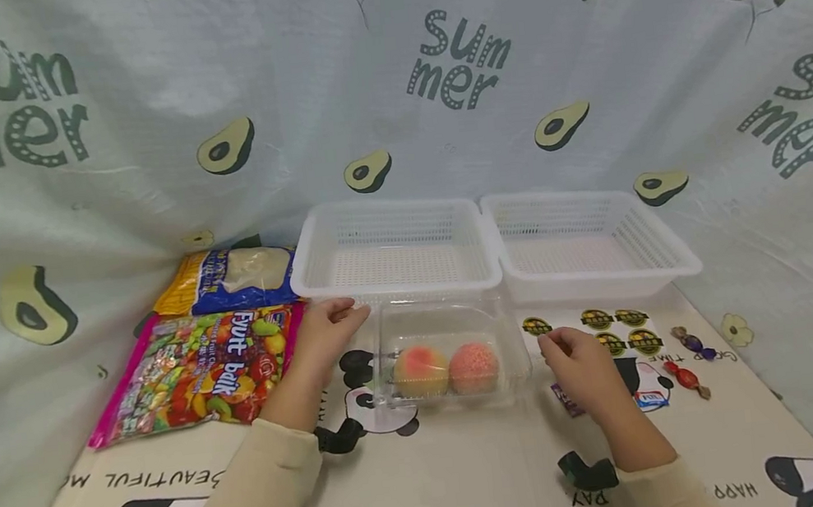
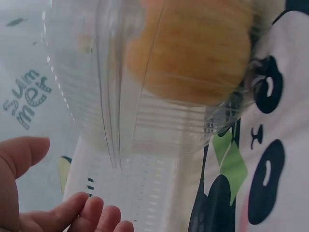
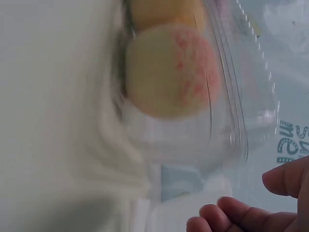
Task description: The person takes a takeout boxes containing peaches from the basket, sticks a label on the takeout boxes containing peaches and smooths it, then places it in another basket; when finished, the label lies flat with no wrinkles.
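Note:
A clear plastic clamshell box [image 1: 451, 321] stands in the middle of the table. Inside it lie two peaches, a yellow one with a red blush [image 1: 421, 371] and a pink speckled one [image 1: 474, 367]. To the left of the box is my left hand [image 1: 327, 334], fingers loosely bent and holding nothing. The left wrist view shows its thumb and fingertips apart, with a gap to the plastic wall [image 2: 113, 96]. My right hand [image 1: 584, 367] hovers off the box's right side, also holding nothing, its thumb [image 3: 285, 179] spread from the fingers.
Two white plastic baskets [image 1: 398, 286] [image 1: 603, 286] stand side by side behind the box. On the left lie a fruit candy bag [image 1: 203, 366] and a blue-yellow packet [image 1: 252, 274]. Round stickers [image 1: 642, 342] and wrapped candies [image 1: 685, 377] lie on the right.

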Demonstrator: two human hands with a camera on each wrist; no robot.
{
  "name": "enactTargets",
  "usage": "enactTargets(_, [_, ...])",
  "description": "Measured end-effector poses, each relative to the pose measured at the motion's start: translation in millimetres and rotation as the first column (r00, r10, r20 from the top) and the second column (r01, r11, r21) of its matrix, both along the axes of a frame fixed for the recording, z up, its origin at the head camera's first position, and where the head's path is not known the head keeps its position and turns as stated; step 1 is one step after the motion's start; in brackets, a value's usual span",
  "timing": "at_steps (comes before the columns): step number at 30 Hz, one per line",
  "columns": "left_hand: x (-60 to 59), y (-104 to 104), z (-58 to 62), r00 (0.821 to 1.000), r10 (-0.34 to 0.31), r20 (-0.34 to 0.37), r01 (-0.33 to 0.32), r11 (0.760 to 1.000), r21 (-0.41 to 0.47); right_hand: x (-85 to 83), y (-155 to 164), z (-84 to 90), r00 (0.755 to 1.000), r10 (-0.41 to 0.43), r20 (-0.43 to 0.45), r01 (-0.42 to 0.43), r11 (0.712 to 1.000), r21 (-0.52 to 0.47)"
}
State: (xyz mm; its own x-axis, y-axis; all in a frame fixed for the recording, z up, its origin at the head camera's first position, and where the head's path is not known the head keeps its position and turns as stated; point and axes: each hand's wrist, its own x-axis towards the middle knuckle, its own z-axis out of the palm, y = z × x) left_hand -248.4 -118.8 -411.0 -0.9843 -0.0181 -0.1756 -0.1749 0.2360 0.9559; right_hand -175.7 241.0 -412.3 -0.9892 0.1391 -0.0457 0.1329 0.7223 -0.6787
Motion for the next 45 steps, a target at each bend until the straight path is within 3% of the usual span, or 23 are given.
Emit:
enactTargets(5, [19.2,3.1,3.7,0.989,-0.133,-0.058,0.125,0.984,-0.129,-24.5,21.7,1.8,0.997,0.076,0.032,-0.078,0.995,0.056])
enactTargets(9, [35.4,6.4,6.2,0.974,-0.220,-0.057,0.202,0.953,-0.226,-44.0,36.6,1.3,0.992,0.102,0.079,-0.107,0.993,0.051])
enactTargets(13, [48.0,13.1,6.6,0.952,-0.289,-0.102,0.248,0.921,-0.300,-60.4,46.8,-1.7,0.986,0.112,0.122,-0.119,0.991,0.053])
enactTargets(16, [53.6,19.6,3.7,0.940,-0.312,-0.138,0.245,0.899,-0.362,-70.7,51.9,-5.4,0.982,0.100,0.159,-0.116,0.989,0.093])
enactTargets(20, [59.4,28.0,-1.6,0.940,-0.309,-0.144,0.216,0.866,-0.450,-84.4,57.4,-7.9,0.970,0.109,0.217,-0.152,0.970,0.190])
enactTargets(26, [67.0,37.3,-3.7,0.943,-0.304,-0.137,0.165,0.782,-0.601,-102.3,55.7,-5.1,0.943,0.195,0.271,-0.273,0.918,0.287])
enactTargets(29, [69.1,39.3,-3.2,0.943,-0.306,-0.132,0.153,0.750,-0.644,-108.8,50.4,-4.2,0.937,0.204,0.283,-0.289,0.907,0.306])
enactTargets(35, [71.3,39.4,-3.2,0.941,-0.312,-0.132,0.148,0.728,-0.669,-115.2,34.6,-2.8,0.941,0.161,0.297,-0.269,0.890,0.369])
enactTargets(45, [72.4,39.8,-2.1,0.941,-0.313,-0.131,0.153,0.734,-0.661,-114.0,24.1,1.0,0.931,0.089,0.355,-0.230,0.897,0.378])
